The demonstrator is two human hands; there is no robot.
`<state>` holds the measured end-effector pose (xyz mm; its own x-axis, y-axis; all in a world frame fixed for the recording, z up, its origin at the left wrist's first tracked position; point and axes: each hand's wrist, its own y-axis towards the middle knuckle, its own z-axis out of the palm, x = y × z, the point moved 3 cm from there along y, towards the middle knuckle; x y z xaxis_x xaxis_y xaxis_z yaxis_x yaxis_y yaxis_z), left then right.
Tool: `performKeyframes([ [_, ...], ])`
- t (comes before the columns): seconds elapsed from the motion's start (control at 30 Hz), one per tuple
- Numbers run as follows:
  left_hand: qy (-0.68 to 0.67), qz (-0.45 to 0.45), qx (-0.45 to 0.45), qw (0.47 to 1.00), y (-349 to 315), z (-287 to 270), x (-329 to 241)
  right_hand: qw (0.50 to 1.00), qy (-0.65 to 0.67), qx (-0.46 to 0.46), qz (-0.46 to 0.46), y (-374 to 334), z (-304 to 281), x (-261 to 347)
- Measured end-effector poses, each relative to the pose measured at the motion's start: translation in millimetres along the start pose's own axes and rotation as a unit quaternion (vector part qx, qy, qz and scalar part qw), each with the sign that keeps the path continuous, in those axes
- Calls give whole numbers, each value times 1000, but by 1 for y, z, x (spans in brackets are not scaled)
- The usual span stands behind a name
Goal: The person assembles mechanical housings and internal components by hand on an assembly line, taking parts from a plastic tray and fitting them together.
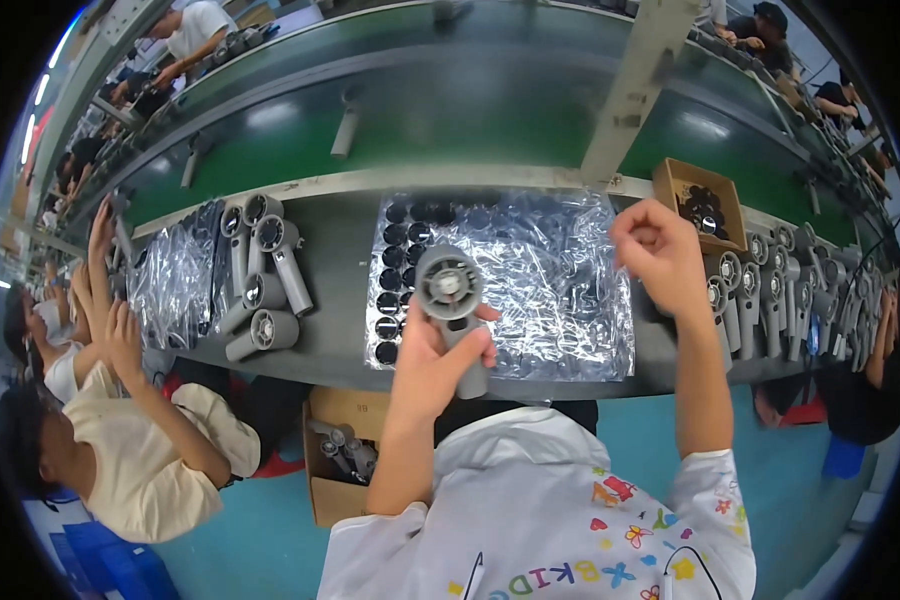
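Green belt (500, 140) runs beyond the grey bench (335, 270), with two grey handheld fans (345, 133) lying on its left-hand stretch. One fan (449, 285) is off the bench surface, its round head facing up, with the left hand (435, 362) closed around its handle, above the single clear plastic sheet (560, 300) in the middle. Seven black discs (394, 234) show down the sheet's outermost left column; glare and folds keep the rest from being counted. One right hand (660, 255) is raised past the sheet's right edge, fingers curled; whether they pinch anything, I cannot tell. Just behind it, one small cardboard box (695, 171) contains dark round parts (705, 210), overlapping too much to number. Five grey fans (288, 275) lie grouped at left; those crowded at right (750, 278) are too many to count. One larger carton (338, 503) below the bench edge has several more inside.
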<state>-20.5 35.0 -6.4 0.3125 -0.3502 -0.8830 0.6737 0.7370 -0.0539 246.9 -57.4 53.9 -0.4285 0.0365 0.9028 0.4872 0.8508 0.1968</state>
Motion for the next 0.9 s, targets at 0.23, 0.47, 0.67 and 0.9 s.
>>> performKeyframes([
  [0.23,-1,-40,-7,999,0,18,20,956,273,103,-15,-27,82,27],
  [0.47,56,-5,-57,997,-9,10,22,982,63,86,-157,-23,102,37],
  [0.67,96,48,-89,990,-14,8,17,980,46,105,-164,-27,112,36],
  [0.9,177,82,-112,974,-17,-1,12,980,52,137,-137,-20,120,30],
])
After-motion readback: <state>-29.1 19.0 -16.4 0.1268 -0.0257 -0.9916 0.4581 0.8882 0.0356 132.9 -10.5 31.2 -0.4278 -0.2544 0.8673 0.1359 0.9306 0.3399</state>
